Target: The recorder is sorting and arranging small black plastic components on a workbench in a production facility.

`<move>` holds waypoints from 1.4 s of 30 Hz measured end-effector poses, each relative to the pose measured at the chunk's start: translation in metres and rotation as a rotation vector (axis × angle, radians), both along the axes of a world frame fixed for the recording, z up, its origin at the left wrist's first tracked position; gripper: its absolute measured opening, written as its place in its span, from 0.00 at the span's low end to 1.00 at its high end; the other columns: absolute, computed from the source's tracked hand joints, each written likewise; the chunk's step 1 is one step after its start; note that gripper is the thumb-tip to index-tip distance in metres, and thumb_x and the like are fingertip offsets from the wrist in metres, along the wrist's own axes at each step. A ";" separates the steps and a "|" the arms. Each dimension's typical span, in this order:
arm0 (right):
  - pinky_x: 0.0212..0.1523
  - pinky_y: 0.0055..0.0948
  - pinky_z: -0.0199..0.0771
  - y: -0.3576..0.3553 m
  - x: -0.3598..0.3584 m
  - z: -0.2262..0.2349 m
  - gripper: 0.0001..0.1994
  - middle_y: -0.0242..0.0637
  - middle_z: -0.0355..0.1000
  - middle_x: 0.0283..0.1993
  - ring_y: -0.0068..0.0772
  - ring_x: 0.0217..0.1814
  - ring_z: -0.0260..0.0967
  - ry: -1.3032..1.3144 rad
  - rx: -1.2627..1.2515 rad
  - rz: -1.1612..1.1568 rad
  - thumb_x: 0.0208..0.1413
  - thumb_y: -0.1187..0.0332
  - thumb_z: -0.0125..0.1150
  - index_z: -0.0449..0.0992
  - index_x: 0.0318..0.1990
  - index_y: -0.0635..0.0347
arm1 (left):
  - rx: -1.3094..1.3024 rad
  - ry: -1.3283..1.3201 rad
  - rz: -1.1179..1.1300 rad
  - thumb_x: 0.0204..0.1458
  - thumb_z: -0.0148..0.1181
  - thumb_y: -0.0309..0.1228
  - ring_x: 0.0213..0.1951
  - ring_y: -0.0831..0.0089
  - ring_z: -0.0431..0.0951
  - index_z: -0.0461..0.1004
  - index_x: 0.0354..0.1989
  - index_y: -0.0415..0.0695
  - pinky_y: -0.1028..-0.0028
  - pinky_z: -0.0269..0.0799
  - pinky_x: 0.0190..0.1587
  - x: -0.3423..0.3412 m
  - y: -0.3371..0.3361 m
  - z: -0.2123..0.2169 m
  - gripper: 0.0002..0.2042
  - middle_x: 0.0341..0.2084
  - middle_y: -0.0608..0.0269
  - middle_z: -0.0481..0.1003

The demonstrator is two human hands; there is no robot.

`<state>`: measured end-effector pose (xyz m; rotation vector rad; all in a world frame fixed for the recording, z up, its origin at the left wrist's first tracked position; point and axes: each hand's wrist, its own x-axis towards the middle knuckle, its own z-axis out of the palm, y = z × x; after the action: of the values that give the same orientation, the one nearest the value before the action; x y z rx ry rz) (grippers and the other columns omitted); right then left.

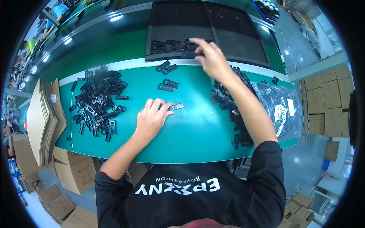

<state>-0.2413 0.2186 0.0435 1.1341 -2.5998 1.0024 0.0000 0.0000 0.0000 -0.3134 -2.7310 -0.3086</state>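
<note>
My left hand (149, 118) is over the middle of the green table (190, 140), its thumb and fingers closed on a small black part (177, 106) that lies flat with a shiny face up. Out over the front edge of a black tray (182, 22) reaches my right hand (212, 59). Its index finger is stretched and its thumb apart, and nothing shows between them. Rows of black ring-ended parts (175, 47) lie inside the tray beside that hand. Between the tray and my left hand, a few loose ring-ended parts (168, 85) rest in pairs.
A heap of black parts (99, 98) covers the table's left side. Another pile of small dark pieces (239, 121) lies under my right forearm, beside a clear plastic bag (281, 114). Cardboard sheets (43, 121) stand at the left edge. Cartons (327, 95) are stacked at right.
</note>
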 end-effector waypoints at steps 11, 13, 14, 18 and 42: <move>0.57 0.42 0.81 -0.037 -0.140 -0.007 0.36 0.42 0.82 0.46 0.45 0.51 0.81 -0.192 -0.030 -0.039 0.55 0.83 0.72 0.73 0.71 0.49 | -0.121 0.298 -0.086 0.57 0.71 0.41 0.44 0.60 0.79 0.84 0.47 0.51 0.62 0.80 0.45 -0.245 -0.078 0.053 0.13 0.41 0.64 0.78; 0.56 0.41 0.81 -0.038 -0.148 -0.012 0.36 0.42 0.82 0.46 0.45 0.50 0.81 -0.203 -0.014 -0.030 0.55 0.83 0.72 0.73 0.71 0.49 | -0.152 0.173 -0.093 0.59 0.70 0.43 0.46 0.59 0.80 0.84 0.48 0.52 0.61 0.80 0.48 -0.289 -0.088 0.035 0.13 0.41 0.64 0.79; 0.55 0.41 0.81 -0.034 -0.149 -0.021 0.36 0.41 0.82 0.46 0.44 0.49 0.81 -0.244 0.011 -0.031 0.55 0.84 0.72 0.73 0.71 0.49 | -0.149 0.175 -0.104 0.59 0.70 0.43 0.46 0.59 0.80 0.84 0.48 0.52 0.61 0.80 0.48 -0.301 -0.086 0.027 0.13 0.41 0.64 0.79; 0.55 0.41 0.81 -0.026 -0.146 -0.019 0.36 0.41 0.82 0.46 0.43 0.48 0.81 -0.269 0.042 -0.032 0.54 0.84 0.72 0.74 0.71 0.49 | -0.107 -0.053 -0.114 0.61 0.69 0.39 0.50 0.58 0.80 0.83 0.48 0.49 0.58 0.79 0.51 -0.309 -0.079 0.015 0.12 0.42 0.62 0.79; 0.60 0.48 0.78 -0.065 0.025 -0.038 0.27 0.46 0.81 0.52 0.50 0.57 0.75 0.054 0.023 0.273 0.57 0.78 0.70 0.76 0.66 0.54 | 0.171 -0.060 -0.239 0.54 0.75 0.30 0.50 0.57 0.80 0.86 0.47 0.52 0.58 0.78 0.53 -0.081 -0.034 0.020 0.12 0.47 0.62 0.78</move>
<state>-0.2160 0.1534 0.0056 1.5310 -2.4661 0.9762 -0.0809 -0.0341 0.0201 -0.5919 -2.7038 -0.6212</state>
